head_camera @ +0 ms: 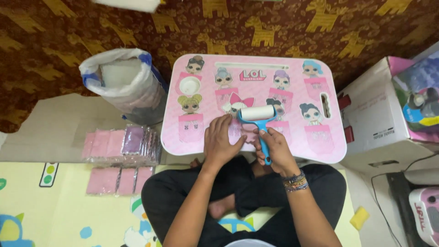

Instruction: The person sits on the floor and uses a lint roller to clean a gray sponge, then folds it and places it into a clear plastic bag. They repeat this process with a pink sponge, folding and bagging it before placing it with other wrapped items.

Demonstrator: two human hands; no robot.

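Note:
I sit cross-legged behind a small pink lap table (302, 142) printed with cartoon dolls. My right hand (276, 151) grips the blue handle of a lint roller (257, 114), whose white roll lies across the middle of the tabletop. My left hand (222, 139) rests flat on the table just left of the roller, pressing on a small pink item that it mostly hides. A white round cup holder (190, 85) is set in the table's left side.
Stacks of pink packets in clear wrap (123, 144) lie on the floor to the left, more packets (116, 179) below them. A white sack (125, 82) stands beyond. A cardboard box (379, 114) sits right; a yellow sponge (360, 217) lies near my knee.

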